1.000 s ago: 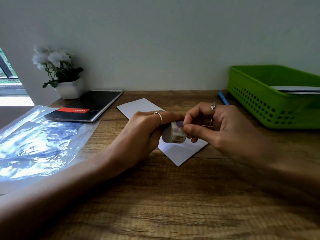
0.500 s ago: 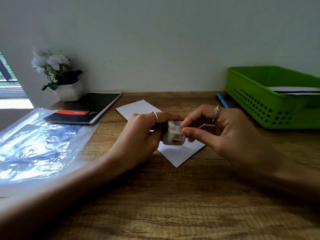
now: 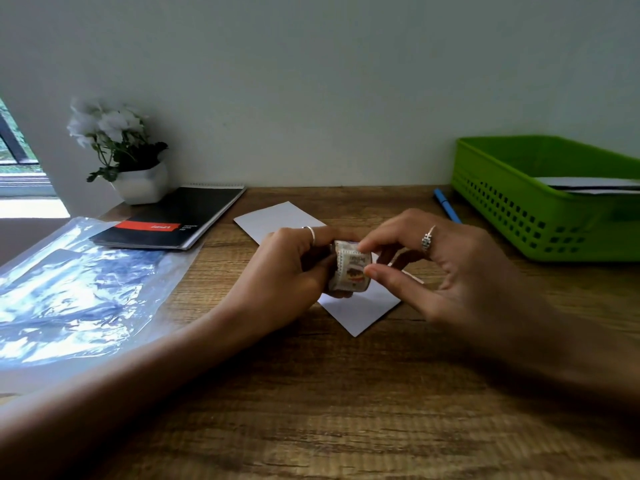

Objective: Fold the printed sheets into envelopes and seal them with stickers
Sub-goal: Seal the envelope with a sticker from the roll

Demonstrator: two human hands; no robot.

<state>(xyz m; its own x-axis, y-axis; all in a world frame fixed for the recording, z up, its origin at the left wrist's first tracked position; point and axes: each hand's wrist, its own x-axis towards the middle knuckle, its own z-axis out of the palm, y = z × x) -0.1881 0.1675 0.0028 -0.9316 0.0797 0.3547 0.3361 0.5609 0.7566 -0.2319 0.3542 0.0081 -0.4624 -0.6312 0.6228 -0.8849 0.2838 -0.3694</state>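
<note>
A white folded envelope [image 3: 360,308] lies flat on the wooden desk [image 3: 332,393], partly hidden under my hands. Above it my left hand [image 3: 287,271] grips a small roll of printed stickers [image 3: 350,270]. My right hand [image 3: 446,271] pinches the roll's outer edge between thumb and forefinger. The roll's printed face points toward me; a loose sticker end cannot be made out.
A green perforated basket [image 3: 519,209] holding white sheets stands at the right, with a blue pen [image 3: 446,204] beside it. A black notebook [image 3: 173,220], a white flower pot [image 3: 140,185] and a crinkled clear plastic sleeve [image 3: 76,289] occupy the left.
The roll has turned in my hands and its printed side faces me more. My right thumb and forefinger have spread across its edge. The envelope has not moved.
</note>
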